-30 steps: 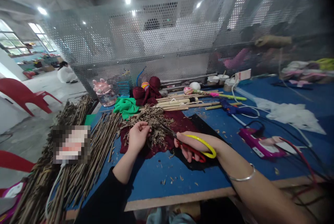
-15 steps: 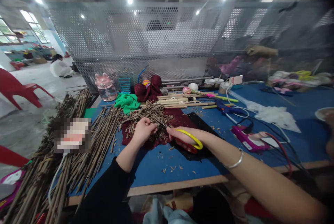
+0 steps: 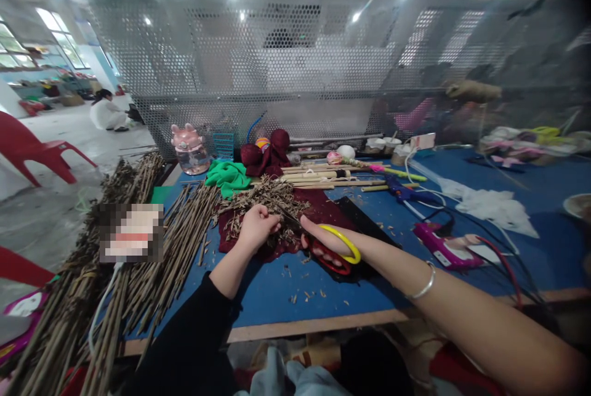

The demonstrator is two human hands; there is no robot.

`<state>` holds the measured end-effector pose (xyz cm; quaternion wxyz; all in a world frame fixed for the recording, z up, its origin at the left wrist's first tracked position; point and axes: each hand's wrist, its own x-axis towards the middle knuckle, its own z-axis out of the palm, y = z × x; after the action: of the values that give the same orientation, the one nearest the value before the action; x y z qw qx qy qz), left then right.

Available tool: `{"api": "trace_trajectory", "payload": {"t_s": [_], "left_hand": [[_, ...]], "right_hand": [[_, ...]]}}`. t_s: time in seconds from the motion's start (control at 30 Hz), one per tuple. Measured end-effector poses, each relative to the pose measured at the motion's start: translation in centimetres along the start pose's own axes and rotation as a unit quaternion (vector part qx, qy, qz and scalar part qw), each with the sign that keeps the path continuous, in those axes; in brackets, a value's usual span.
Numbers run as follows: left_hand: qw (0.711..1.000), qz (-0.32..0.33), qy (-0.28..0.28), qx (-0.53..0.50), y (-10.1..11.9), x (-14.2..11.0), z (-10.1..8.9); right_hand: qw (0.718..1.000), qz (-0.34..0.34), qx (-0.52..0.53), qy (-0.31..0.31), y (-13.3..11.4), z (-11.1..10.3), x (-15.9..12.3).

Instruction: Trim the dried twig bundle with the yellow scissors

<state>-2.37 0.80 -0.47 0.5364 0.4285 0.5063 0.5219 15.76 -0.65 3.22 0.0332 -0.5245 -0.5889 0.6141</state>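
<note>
My right hand (image 3: 325, 241) grips a pair of scissors (image 3: 344, 242) with one yellow and one red handle loop. The handles stand apart, and the dark blades point left toward my other hand. My left hand (image 3: 258, 223) is closed in a pinch just left of the blades; what its fingertips hold is too small to make out. Both hands are over a heap of dried, curled leaves and twigs (image 3: 263, 196), which lies on a dark red cloth (image 3: 323, 206). Small leaf scraps (image 3: 307, 294) lie on the blue tabletop (image 3: 272, 316) in front.
Bundles of thin dry stems (image 3: 173, 260) lie at left, beside a blurred-out device on a cable. Behind are a green cloth (image 3: 228, 177), pale sticks (image 3: 318, 175) and a pink-lidded jar (image 3: 189, 149). A blue glue gun (image 3: 406, 191) and a purple power strip (image 3: 443, 247) are at right.
The scissors' handles have spread wider, the red loop dropping away from the yellow one. My left hand stays pinched in nearly the same place. The whole view has shifted slightly.
</note>
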Motion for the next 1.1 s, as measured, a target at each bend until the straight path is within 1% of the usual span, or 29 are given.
{"api": "trace_trajectory", "payload": {"t_s": [0.1,0.2,0.27,0.33,0.43,0.53,0.6,0.67,0.73,0.77,0.83,0.9,0.93,1.03,1.1], "left_hand": [[1.000,-0.002,-0.009,-0.004,0.3,-0.2,0.1],[0.999,-0.006,-0.035,-0.005,0.4,-0.4,0.2],[0.999,-0.005,-0.050,-0.004,0.4,-0.4,0.2],[0.998,0.001,-0.057,0.001,0.2,-0.4,0.2],[0.998,0.010,-0.058,0.019,-0.2,-0.3,0.1],[0.994,0.031,-0.036,0.094,-0.4,0.0,-0.4],[0.979,0.061,0.006,0.192,-0.4,0.2,-0.9],[0.948,0.093,0.057,0.299,-0.2,0.4,-1.5],[0.915,0.117,0.085,0.376,-0.1,0.4,-1.8],[0.903,0.121,0.082,0.403,-0.1,0.5,-1.9],[0.888,0.123,0.054,0.440,0.0,0.4,-2.1],[0.875,0.128,0.035,0.466,-0.1,0.2,-2.2],[0.868,0.134,0.036,0.477,-0.1,0.0,-2.3],[0.852,0.149,0.063,0.499,0.1,-0.2,-2.5],[0.843,0.172,0.087,0.502,0.5,-0.2,-2.4]], "right_hand": [[1.000,-0.008,0.005,-0.013,-0.1,-0.1,-0.1],[1.000,-0.011,0.005,-0.017,-0.3,-0.1,0.0],[1.000,-0.004,-0.015,-0.004,-0.4,0.1,0.1],[0.999,0.001,-0.045,0.023,-0.5,0.4,0.3],[0.997,-0.003,-0.062,0.049,-0.4,0.7,0.5],[0.999,-0.009,-0.034,0.024,0.1,0.4,0.3],[1.000,-0.019,0.004,-0.009,0.4,-0.2,-0.2],[0.998,-0.031,0.051,-0.030,0.7,-1.3,-0.6],[0.994,-0.057,0.086,-0.044,0.9,-2.5,-0.7],[0.991,-0.070,0.103,-0.055,0.9,-3.1,-0.6],[0.984,-0.087,0.133,-0.078,0.8,-4.2,-0.1],[0.977,-0.104,0.166,-0.084,0.8,-5.0,0.8],[0.973,-0.111,0.187,-0.083,0.8,-5.3,1.4],[0.956,-0.146,0.246,-0.059,1.5,-5.9,2.7],[0.952,-0.150,0.263,-0.046,2.3,-6.0,3.3]]}}
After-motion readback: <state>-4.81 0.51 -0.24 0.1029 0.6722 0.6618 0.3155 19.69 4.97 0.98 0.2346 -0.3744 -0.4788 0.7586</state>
